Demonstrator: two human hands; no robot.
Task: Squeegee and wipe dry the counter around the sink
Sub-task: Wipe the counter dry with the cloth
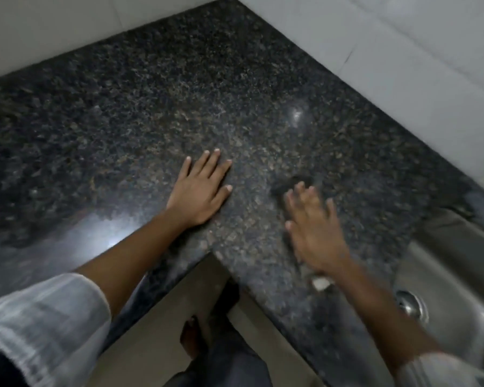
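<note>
On the dark speckled stone desk [151, 107], at its inner corner, the left hand [200, 191] lies flat, palm down, its grip spread and holding nothing. The right hand [315, 233], blurred, has fingers splayed over a dark cloth [287, 184] lying on the desk, with a small white bit [322, 283] under the wrist. The steel sink [444, 275] sits just right. No writing can be read.

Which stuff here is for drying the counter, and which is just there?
For the job:
- granite counter
- steel sink
- right hand, blurred, pressing something dark on the counter, likely a cloth
- left hand, flat on the counter

Just there:
- small white bit by the right wrist, too blurred to name
- tiled wall
- floor
</note>
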